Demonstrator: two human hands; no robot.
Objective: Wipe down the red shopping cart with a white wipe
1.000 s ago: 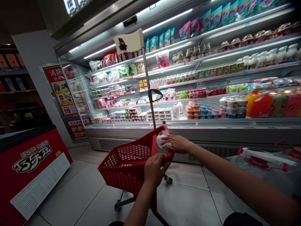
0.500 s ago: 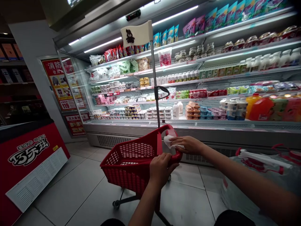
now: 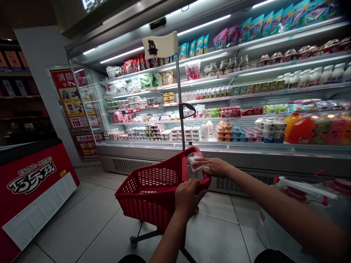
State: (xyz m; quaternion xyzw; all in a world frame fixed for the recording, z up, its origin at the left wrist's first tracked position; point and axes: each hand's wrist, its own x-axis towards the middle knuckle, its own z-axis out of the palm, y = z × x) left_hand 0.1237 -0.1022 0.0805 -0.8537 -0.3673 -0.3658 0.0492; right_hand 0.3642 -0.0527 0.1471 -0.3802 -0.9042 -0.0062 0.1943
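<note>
A small red shopping cart [image 3: 146,199] with a perforated basket stands in front of me. My left hand [image 3: 187,197] is closed around the near side of its handle end. On the far side of that end, my right hand [image 3: 215,167] presses a crumpled white wipe [image 3: 193,161] against the panel inside the handle loop, its fingers lying over the wipe. From the cart rises a grey pole [image 3: 179,87] with a black hook-shaped grip, topped by a cream flag [image 3: 161,45] that bears a brown bear.
A refrigerated display [image 3: 219,146] stocked with dairy, drinks and bagged snacks runs behind the cart. At left stands a red chest freezer [image 3: 41,182]. Large clear water jugs [image 3: 296,215] sit close by my right arm, on the tiled floor [image 3: 90,219].
My right hand has slid the wipe a little to the left along the panel. My left hand keeps its hold. The view has shifted slightly.
</note>
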